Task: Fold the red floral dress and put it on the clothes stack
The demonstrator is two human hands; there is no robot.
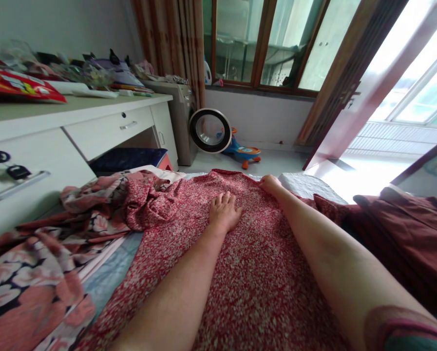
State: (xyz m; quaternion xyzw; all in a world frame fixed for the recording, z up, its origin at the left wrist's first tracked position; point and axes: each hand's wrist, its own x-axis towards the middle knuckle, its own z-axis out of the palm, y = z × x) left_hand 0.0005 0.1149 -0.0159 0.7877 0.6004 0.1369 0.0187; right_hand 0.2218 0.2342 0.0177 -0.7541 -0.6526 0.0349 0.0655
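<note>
Spread out in front of me is a red dress [255,273] with a small pale pattern, its neckline pointing away from me. My left hand [224,210] lies flat on its upper part, fingers stretched out. Farther off to the right, my right hand [271,185] is closed on the dress's edge near the shoulder. One sleeve is bunched at the left, beside a pink floral cloth [39,273]. Under the dress shows a light blue sheet [112,263].
Dark red folded clothing [408,234] lies at the right. A white desk [108,122] stands left, with a red packet [21,85] on top. Beyond it, a washing machine has its round door [211,130] swung open, near a blue ride-on toy [242,150].
</note>
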